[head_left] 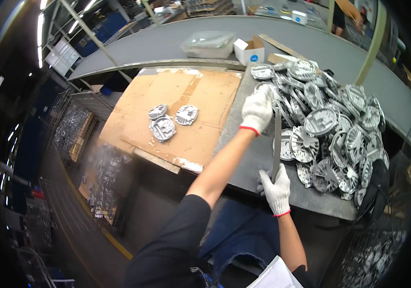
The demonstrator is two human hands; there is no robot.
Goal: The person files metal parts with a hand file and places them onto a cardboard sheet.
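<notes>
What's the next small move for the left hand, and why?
Probably ease the casting by the left hand away from the pile: others crowd its right side, grey worktop shows on its left, and the right hand holds the long flat bar.

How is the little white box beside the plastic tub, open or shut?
Open: the white box isn't closed on top, so its brown inside shows.

A hand could pass over the cardboard (136, 103) beyond the left edge of the desk (244, 168), skirting three loose castings (163, 129). Toward the right edge, a heaped pile (320, 121) bars low passage; a dark bar (277, 144) narrows the left side. A white box (249, 54) blocks the far-left corner.
</notes>
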